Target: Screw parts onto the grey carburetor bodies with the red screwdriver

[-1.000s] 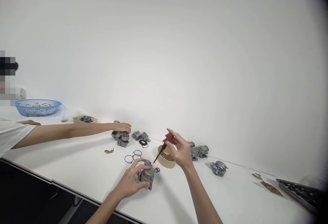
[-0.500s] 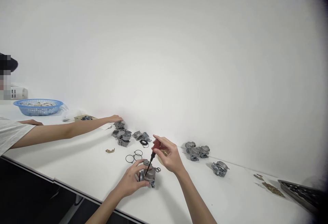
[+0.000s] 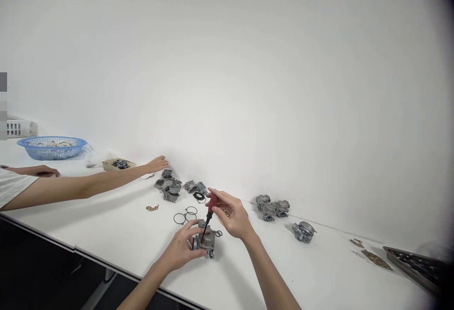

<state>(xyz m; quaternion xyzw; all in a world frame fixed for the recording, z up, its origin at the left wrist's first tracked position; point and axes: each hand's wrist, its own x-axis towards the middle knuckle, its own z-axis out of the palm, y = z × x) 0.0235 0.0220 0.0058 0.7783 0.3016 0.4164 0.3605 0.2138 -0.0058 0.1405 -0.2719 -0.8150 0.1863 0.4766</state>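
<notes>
Grey casting [image 3: 208, 240] gripped by left hand [image 3: 180, 248] | right hand [image 3: 232, 218] clasps screwdriver [image 3: 212, 204] | tip indistinct

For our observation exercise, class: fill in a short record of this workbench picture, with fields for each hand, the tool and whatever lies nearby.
Left hand: grips a grey metal housing resting on the table
Right hand: holds a red-handled screwdriver, tip down on the housing
Surface: white table
Nearby: black rings; loose grey castings
Other person: co-worker's hand stretched along the table
Far left: blue basket
</notes>
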